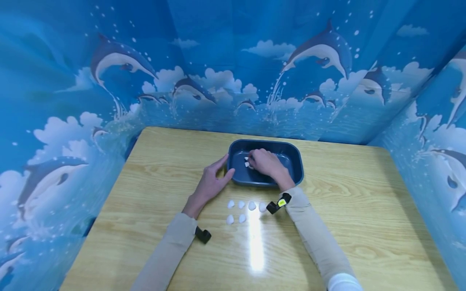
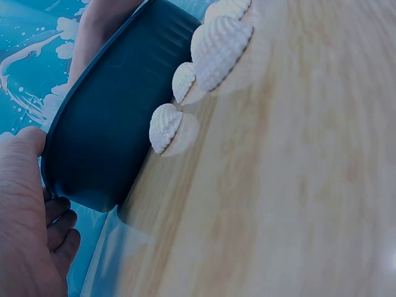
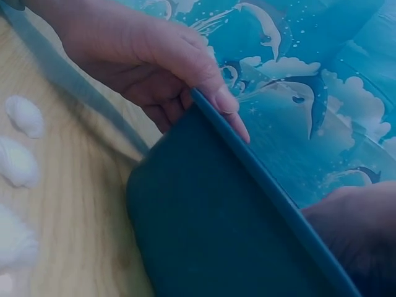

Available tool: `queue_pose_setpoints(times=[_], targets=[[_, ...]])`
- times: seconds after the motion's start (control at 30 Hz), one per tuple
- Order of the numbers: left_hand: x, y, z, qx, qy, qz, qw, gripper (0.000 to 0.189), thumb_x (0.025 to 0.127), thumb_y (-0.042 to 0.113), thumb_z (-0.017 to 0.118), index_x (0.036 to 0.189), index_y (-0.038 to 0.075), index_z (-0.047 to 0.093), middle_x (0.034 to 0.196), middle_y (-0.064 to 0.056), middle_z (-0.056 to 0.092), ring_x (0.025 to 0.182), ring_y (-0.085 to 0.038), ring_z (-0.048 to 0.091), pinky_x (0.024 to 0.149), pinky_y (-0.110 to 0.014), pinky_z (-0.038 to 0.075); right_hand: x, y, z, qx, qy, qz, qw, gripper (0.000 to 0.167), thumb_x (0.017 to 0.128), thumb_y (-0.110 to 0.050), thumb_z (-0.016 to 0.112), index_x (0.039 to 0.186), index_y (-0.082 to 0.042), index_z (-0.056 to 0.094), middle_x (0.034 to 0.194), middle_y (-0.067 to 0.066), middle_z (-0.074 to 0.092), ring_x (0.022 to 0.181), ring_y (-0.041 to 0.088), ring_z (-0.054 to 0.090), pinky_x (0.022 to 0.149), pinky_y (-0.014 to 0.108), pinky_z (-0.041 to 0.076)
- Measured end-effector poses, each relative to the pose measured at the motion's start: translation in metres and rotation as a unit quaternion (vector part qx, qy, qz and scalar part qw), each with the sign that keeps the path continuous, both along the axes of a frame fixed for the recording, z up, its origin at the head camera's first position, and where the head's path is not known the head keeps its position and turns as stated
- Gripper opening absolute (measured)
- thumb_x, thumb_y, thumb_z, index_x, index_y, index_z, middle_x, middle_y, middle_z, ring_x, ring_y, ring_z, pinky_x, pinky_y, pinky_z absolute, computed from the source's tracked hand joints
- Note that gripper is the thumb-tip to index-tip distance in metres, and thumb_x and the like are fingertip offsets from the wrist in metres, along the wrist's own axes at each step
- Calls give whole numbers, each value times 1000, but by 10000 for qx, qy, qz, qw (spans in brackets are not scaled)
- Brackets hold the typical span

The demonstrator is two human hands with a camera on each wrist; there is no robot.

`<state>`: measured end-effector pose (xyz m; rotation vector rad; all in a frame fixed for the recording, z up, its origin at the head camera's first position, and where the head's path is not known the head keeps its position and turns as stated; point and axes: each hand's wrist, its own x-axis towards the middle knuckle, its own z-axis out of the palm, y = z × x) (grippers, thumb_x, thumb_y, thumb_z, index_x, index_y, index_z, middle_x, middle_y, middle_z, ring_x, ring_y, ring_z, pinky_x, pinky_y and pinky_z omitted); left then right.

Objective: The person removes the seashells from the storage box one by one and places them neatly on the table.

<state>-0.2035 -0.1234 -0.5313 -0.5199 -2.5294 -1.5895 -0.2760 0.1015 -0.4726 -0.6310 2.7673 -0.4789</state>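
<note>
Inside a dark blue tub (image 1: 238,171), my right hand (image 1: 267,162) reaches down with its fingers bent. Its fingertips are right at a few small white pieces (image 1: 247,164) on the tub's floor. I cannot tell whether the fingers pinch one, and the tub's wall hides them in the right wrist view. At the tub's left end, my left hand (image 1: 212,182) touches the rim, thumb and forefinger spread apart. White ribbed seashells (image 2: 223,52) lie on the table in front of the tub.
The seashells stand in two rows, the far row with shells such as this one (image 1: 252,205), the near row with another shell (image 1: 230,219). The wooden table (image 1: 164,173) ends at a dolphin-printed blue curtain (image 1: 233,60). Lamp glare crosses the table's middle.
</note>
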Motion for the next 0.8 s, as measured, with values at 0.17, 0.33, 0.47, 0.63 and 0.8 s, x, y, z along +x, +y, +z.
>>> queue_pose_setpoints(times=[0.17,0.33,0.47,0.63,0.8], targets=[[0,0,0,37,4,-18,10000,66,106,43,61,159,10,41,162,-11,44,150,-18,41,123,-37,38,-2,9,0,93,-197,-225,9995,34,111,-26,50,85,-10,67,73,5,56,64,21,55,60,37,45],[0,0,1,22,-31,12,10000,67,106,43,62,159,10,41,162,-13,44,150,-18,41,123,-37,37,-3,16,0,61,-460,-460,9979,37,110,-27,50,80,-12,64,71,4,54,64,21,53,60,35,43],[1,1,1,-19,-94,40,9999,67,105,45,61,160,11,40,163,-13,43,150,-16,40,123,-36,36,-2,22,0,-75,-675,-702,9952,42,109,-28,51,70,-13,58,64,1,48,59,19,50,57,33,40],[0,1,0,-24,-85,53,9999,67,106,44,61,159,10,40,163,-14,43,150,-16,40,123,-35,36,3,28,-3,-339,-950,-1086,9890,48,106,-31,53,61,-15,49,56,-4,39,51,16,44,52,29,34],[0,1,0,8,-51,18,10000,66,106,42,61,159,9,40,163,-11,43,151,-17,40,123,-36,36,8,35,-3,-387,-1076,-1244,9856,48,105,-31,52,61,-15,48,56,-3,36,51,17,41,52,29,32]])
